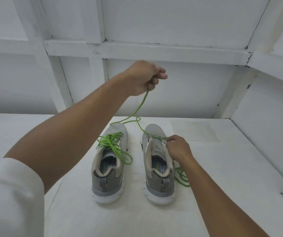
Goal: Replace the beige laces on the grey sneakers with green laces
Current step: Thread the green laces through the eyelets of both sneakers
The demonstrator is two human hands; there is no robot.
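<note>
Two grey sneakers stand side by side on the white table, toes pointing away from me. The left sneaker (109,161) carries a green lace (114,146) tied in a loose bow over its tongue. Another green lace (141,106) runs through the front eyelets of the right sneaker (157,161). My left hand (146,77) is raised high above the shoes and grips one end of that lace, drawing it up. My right hand (178,147) pinches the right sneaker's upper edge by the eyelets. The lace's other end lies coiled beside that shoe under my right forearm.
The white table (222,168) is enclosed by white panelled walls (171,86) at the back and on the right. A white sleeve (12,199) covers my left upper arm at the lower left.
</note>
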